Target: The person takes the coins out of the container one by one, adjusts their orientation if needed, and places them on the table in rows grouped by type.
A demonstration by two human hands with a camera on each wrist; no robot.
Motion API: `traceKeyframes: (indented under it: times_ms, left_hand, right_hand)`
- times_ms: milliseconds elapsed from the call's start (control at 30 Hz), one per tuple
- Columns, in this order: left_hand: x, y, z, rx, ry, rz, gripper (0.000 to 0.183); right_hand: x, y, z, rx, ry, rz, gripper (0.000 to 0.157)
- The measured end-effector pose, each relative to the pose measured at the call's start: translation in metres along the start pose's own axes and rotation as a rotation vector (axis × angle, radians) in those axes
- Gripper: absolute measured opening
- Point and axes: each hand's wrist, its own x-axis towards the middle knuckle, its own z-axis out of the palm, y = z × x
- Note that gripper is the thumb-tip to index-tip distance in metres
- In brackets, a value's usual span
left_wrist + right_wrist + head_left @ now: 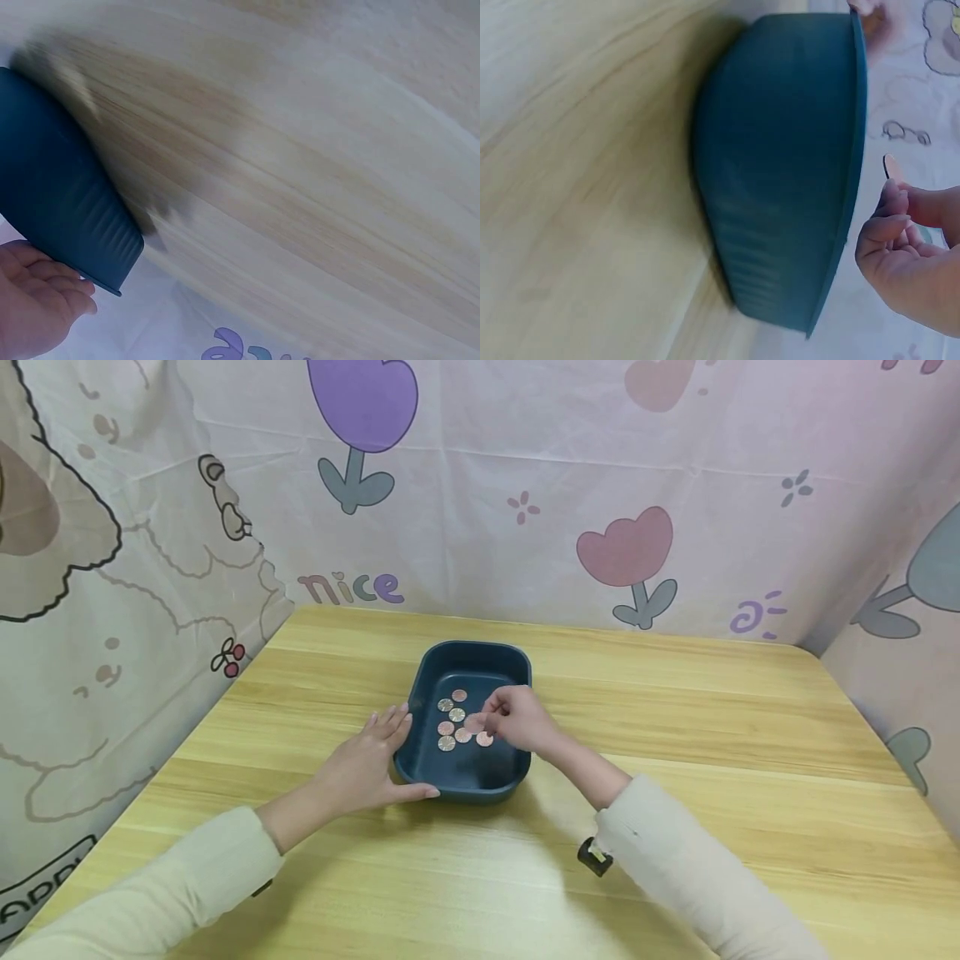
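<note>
A dark blue plastic bin [468, 793] stands on the table with several small copper- and gold-coloured coins [446, 743] lying on its floor. Over the coins, my right hand [519, 720] pinches one coppery coin [889, 166] between thumb and fingertips, above the rim in the right wrist view. My left hand [367, 768] rests against the bin's near left corner. Its fingers lie extended along the left side and its thumb along the front. The left wrist view shows those fingertips [82, 286] right at the rim.
The bin stands on a light wood-grain table [712, 760]. A printed cloth [487, 527] with tulips and cartoon figures hangs behind the table and along both sides. A small black device [595, 857] sits at my right cuff.
</note>
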Motion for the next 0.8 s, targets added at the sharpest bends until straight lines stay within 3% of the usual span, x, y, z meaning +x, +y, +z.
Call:
traceKeyframes:
  times_ms: [200, 433, 600, 800]
  left_hand:
    - [-0.001, 0.000, 0.000, -0.008, 0.009, 0.004, 0.107]
    - [-0.001, 0.001, -0.002, -0.026, 0.004, -0.007, 0.106]
    - [-0.002, 0.002, -0.003, -0.026, 0.007, -0.004, 0.106]
    - [-0.001, 0.002, -0.002, -0.039, -0.002, -0.009, 0.107]
  right_hand:
    - [-0.005, 0.013, -0.024, 0.117, 0.068, 0.114, 0.014]
    - [-0.014, 0.042, -0.054, 0.258, 0.101, 0.181, 0.015]
    - [-0.013, 0.069, -0.064, 0.263, 0.102, 0.262, 0.015]
    - [-0.008, 0.094, -0.065, 0.186, 0.070, 0.357, 0.012]
